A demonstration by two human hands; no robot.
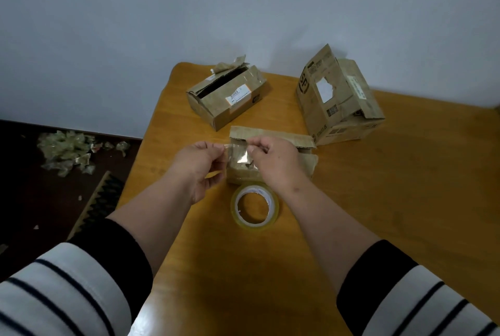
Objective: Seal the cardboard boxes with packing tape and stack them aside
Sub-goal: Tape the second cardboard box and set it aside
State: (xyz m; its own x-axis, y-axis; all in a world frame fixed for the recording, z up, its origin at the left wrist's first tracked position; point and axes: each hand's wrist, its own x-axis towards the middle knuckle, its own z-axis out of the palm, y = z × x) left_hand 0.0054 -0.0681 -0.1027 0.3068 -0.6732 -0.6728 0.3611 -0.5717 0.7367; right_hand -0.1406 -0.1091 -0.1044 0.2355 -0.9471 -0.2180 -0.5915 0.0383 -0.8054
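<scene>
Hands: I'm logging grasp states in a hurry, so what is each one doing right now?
Left hand: pinches one end of a clear tape strip.
Right hand: pinches the strip's other end, above the small box.

Glossy clear plastic tape roll [254, 205] at centre lies on a smooth, lightly shiny wooden table [378, 186]. Matt, creased cardboard boxes [226, 97] above carry shiny tape patches. Crumpled glossy tape scraps [67, 153] lie at left.

Three cardboard boxes sit on the table: a near box [303, 143], a far-left box [227, 97] and a far-right box [338, 100]. One roll of clear packing tape [255, 207]. One strip of tape [238, 153]. Two hands: left hand [201, 163], right hand [274, 161].
</scene>
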